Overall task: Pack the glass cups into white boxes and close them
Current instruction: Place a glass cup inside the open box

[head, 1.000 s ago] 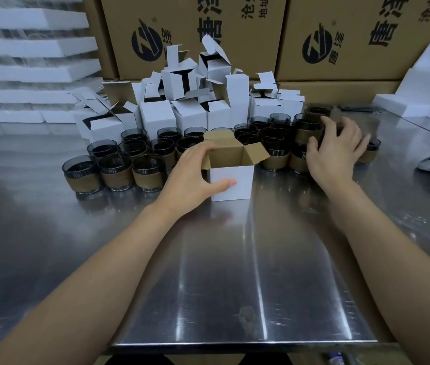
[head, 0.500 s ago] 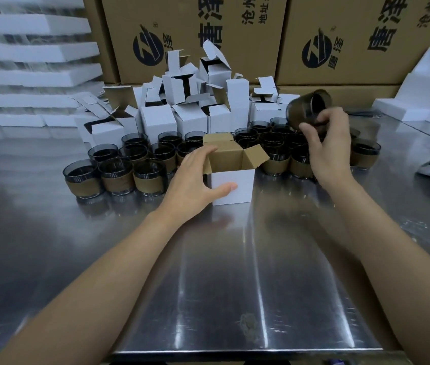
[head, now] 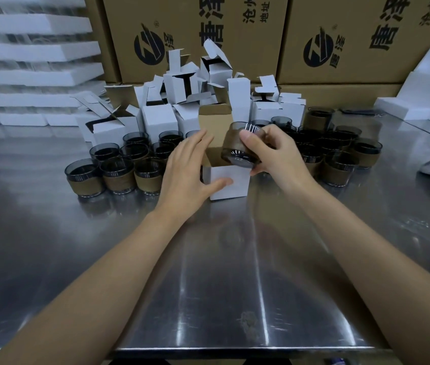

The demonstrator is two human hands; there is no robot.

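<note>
Now my right hand (head: 279, 156) grips a tilted glass cup (head: 239, 147) over the open white box (head: 231, 183) (flaps up); my left hand (head: 187, 169), held flat, braces its side.

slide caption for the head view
Right hand holds a tilted glass cup at the open white box the left hand steadies.

Single head-worn wide-angle view, looking forward and down, close over steel table (head: 208, 285), cartons behind

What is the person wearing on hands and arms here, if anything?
The left hand and right hand are bare: no gloves, no rings visible. Both forearms are uncovered to the frame edge, with no sleeves, watch or bracelet.
</note>
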